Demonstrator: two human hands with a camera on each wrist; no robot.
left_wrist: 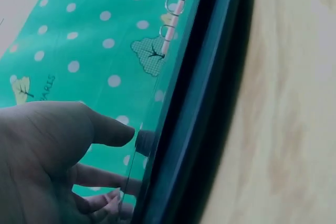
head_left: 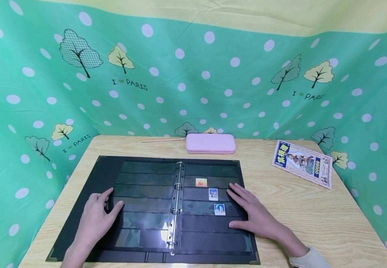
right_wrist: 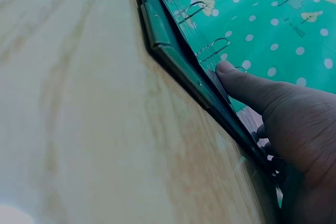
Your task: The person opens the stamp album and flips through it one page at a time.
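A black stamp album (head_left: 107, 169) lies open on the table, its dark strip pages (head_left: 146, 203) joined by a metal ring spine (head_left: 176, 201). Three stamps sit on the right page: an orange one (head_left: 201, 182), a blue one (head_left: 213, 194) and a blue-and-white one (head_left: 219, 209). My left hand (head_left: 92, 217) is at the outer side of the left page, thumb and index finger spread apart. The right hand (head_left: 255, 214) rests at the right page's outer edge, fingers extended beside the stamps. Close up, the left thumb (left_wrist: 113, 129) and the right thumb (right_wrist: 239, 80) show near the page surface.
Behind the album lie a pink pencil case (head_left: 211, 143) and a thin stick-like tool (head_left: 163, 140). A colourful printed booklet or packet (head_left: 303, 163) lies at the back right of the wooden table (head_left: 314, 216). Green polka-dot cloth (head_left: 196, 85) hangs around the back and sides.
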